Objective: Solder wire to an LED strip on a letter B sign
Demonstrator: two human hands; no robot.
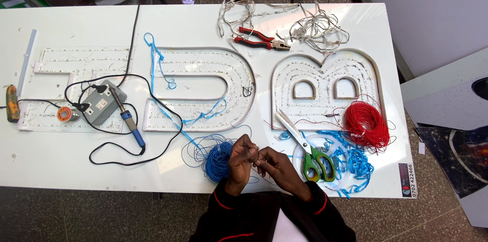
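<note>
My left hand point(241, 159) and my right hand point(274, 167) meet at the near edge of the white table point(76, 165), fingertips pinched together on a thin wire end between them. A coil of blue wire point(217, 159) lies just left of my left hand, its loose loops spreading around it. Green-handled scissors point(310, 153) lie just right of my right hand, blades pointing away to the upper left.
Three channel letters lined with LED strip lie on the table: point(81, 89), point(203, 89), point(325, 87). A red wire coil point(365, 124), blue strip scraps point(351, 163), red pliers point(259, 39), a soldering iron point(129, 120), a grey socket box point(100, 102) and tangled LED strips point(317, 28) are spread about.
</note>
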